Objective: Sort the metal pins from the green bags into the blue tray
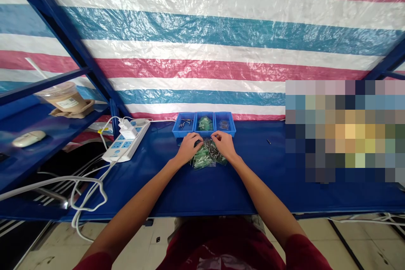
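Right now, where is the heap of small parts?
The heap lies just below the middle of the head view, on the blue tabletop, nearer than the blue bins, with the left hand and right hand at its far side.

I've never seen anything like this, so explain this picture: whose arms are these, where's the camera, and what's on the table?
There's no machine: these are a person's own bare arms, seen from a camera worn on their head, looking forward and down. On the blue table, the left hand and right hand are at a pile of small metal and green pieces. Whatever their fingertips hold is too small to tell. Beyond the pile sits a blue tray with three compartments, small pieces in each. A white power strip lies to the left.
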Action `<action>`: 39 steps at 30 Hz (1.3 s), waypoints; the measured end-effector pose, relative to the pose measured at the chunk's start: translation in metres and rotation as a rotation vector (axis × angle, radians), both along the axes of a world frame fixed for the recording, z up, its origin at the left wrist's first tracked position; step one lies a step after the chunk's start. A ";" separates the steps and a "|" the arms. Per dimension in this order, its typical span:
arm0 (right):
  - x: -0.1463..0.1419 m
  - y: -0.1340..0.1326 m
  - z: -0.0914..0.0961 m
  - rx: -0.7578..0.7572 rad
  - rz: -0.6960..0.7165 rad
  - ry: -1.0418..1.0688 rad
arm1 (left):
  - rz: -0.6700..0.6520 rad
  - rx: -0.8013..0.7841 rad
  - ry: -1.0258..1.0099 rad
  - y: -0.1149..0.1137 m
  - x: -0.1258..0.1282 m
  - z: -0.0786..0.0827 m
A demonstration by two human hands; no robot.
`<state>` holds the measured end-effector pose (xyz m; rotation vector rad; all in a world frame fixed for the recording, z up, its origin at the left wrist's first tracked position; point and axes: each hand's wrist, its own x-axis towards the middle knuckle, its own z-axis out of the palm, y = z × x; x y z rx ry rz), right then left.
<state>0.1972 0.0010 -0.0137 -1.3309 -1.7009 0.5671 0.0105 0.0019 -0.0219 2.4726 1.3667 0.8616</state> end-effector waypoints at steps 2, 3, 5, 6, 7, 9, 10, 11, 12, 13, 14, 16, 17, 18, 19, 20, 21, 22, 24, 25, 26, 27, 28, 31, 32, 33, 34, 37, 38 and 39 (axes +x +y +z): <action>-0.001 0.000 0.000 -0.001 0.003 0.003 | 0.005 0.016 -0.023 -0.001 0.001 0.001; -0.001 0.000 0.000 -0.002 0.004 0.003 | 0.007 0.024 -0.037 -0.001 0.001 0.002; -0.002 0.000 0.000 -0.004 0.008 0.005 | 0.009 0.036 -0.065 -0.002 0.002 0.004; -0.002 0.000 0.000 -0.005 0.015 0.007 | 0.010 0.041 -0.080 -0.003 0.002 0.005; -0.001 0.000 0.000 -0.004 0.025 0.010 | 0.013 0.047 -0.095 -0.003 0.002 0.006; -0.001 0.000 0.000 0.011 0.059 0.011 | 0.022 0.065 -0.128 -0.004 0.002 0.007; -0.001 -0.001 0.000 0.025 0.080 0.004 | 0.027 0.079 -0.147 -0.004 0.002 0.008; -0.002 -0.001 0.001 0.042 0.100 -0.009 | 0.032 0.095 -0.169 -0.005 0.002 0.009; -0.002 -0.002 0.001 0.060 0.120 -0.028 | 0.034 0.112 -0.193 -0.005 0.002 0.010; -0.003 -0.002 0.001 0.073 0.140 -0.051 | 0.035 0.129 -0.221 -0.005 0.002 0.010; -0.003 -0.003 0.001 0.083 0.158 -0.078 | 0.033 0.144 -0.250 -0.005 0.002 0.011; -0.004 -0.004 0.001 0.097 0.184 -0.130 | 0.026 0.166 -0.306 -0.006 0.002 0.012; -0.005 -0.004 0.000 0.103 0.189 -0.149 | 0.023 0.172 -0.330 -0.006 0.002 0.012; -0.005 -0.004 -0.001 0.110 0.188 -0.164 | 0.020 0.175 -0.349 -0.006 0.002 0.012; -0.005 -0.004 -0.002 0.119 0.181 -0.171 | 0.019 0.175 -0.365 -0.006 0.002 0.013; -0.005 -0.003 -0.003 0.127 0.172 -0.171 | 0.017 0.171 -0.377 -0.006 0.002 0.013; -0.005 -0.003 -0.004 0.135 0.162 -0.165 | 0.015 0.164 -0.385 -0.006 0.002 0.013; -0.004 -0.002 -0.005 0.142 0.153 -0.158 | 0.013 0.155 -0.390 -0.007 0.003 0.014; -0.003 -0.001 -0.006 0.153 0.140 -0.144 | 0.011 0.137 -0.396 -0.008 0.003 0.015; -0.003 -0.001 -0.006 0.159 0.134 -0.138 | 0.011 0.130 -0.399 -0.008 0.003 0.016; -0.003 -0.001 -0.006 0.164 0.129 -0.132 | 0.013 0.124 -0.402 -0.009 0.003 0.016; -0.002 -0.001 -0.005 0.169 0.122 -0.126 | 0.018 0.118 -0.406 -0.009 0.003 0.017; -0.002 -0.001 -0.005 0.173 0.113 -0.119 | 0.026 0.113 -0.410 -0.009 0.003 0.018; -0.002 -0.002 -0.004 0.176 0.085 -0.100 | 0.057 0.100 -0.421 -0.010 0.002 0.019; -0.003 -0.002 -0.003 0.176 0.079 -0.095 | 0.064 0.096 -0.423 -0.010 0.002 0.019; -0.003 -0.002 -0.003 0.176 0.074 -0.088 | 0.071 0.092 -0.424 -0.010 0.001 0.020; -0.003 -0.003 -0.002 0.178 0.070 -0.078 | 0.077 0.090 -0.427 -0.010 0.001 0.020; -0.002 -0.004 0.001 0.187 0.053 -0.022 | 0.095 0.049 -0.451 -0.010 0.001 0.021; -0.002 -0.004 0.002 0.190 0.049 0.006 | 0.097 0.014 -0.464 -0.010 0.001 0.021; -0.002 -0.004 0.002 0.191 0.048 0.039 | 0.096 -0.028 -0.481 -0.009 0.001 0.020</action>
